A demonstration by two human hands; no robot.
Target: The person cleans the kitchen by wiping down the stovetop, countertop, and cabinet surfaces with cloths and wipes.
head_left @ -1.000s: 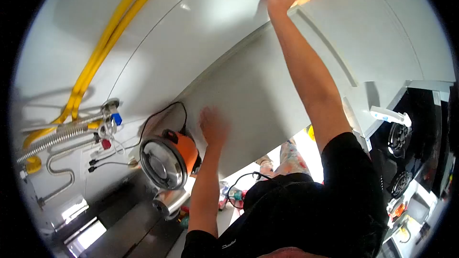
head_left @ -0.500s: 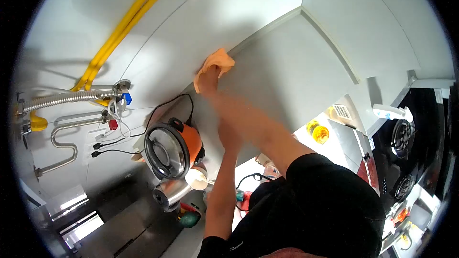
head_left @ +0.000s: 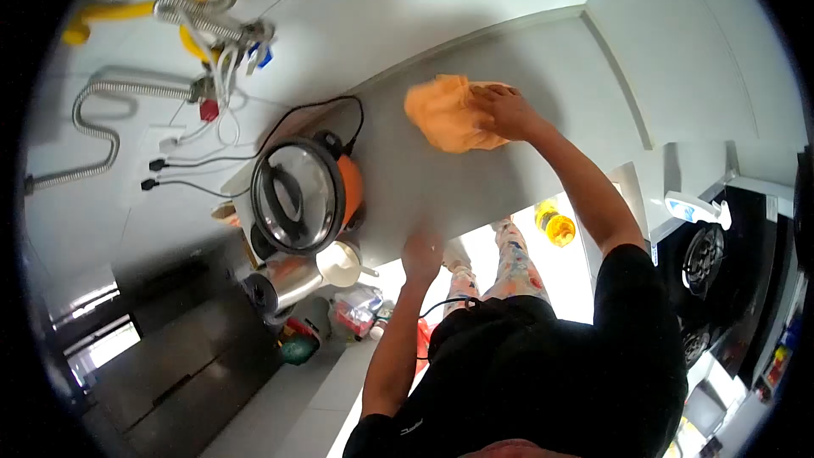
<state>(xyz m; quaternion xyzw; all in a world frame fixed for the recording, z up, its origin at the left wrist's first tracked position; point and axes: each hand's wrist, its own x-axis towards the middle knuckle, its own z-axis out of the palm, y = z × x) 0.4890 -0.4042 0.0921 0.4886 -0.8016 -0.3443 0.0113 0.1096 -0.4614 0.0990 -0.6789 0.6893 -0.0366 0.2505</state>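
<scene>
My right hand (head_left: 502,112) presses an orange cloth (head_left: 449,117) onto the grey countertop (head_left: 390,178), its fingers over the cloth's right part. The cloth lies bunched and slightly blurred, in from the back wall. My left hand (head_left: 421,253) is at the front edge of the countertop, smeared by motion, so its fingers cannot be made out. Left of it stands an orange electric cooker (head_left: 348,191) with a glass lid (head_left: 292,195). A white ladle-like cup with a handle (head_left: 339,265) sits between the cooker and my left hand.
A steel cylindrical container (head_left: 292,282) stands by the cooker. Black cords (head_left: 280,131) run to the wall at left, near metal hoses (head_left: 110,131). A yellow container (head_left: 555,225) stands below the front edge. A white spray bottle (head_left: 695,208) lies beside the black stove (head_left: 708,259).
My right hand and the cloth have moved right, away from the back wall edge. My arms, crossed before, are now apart. The view has shifted, and my legs now show.
</scene>
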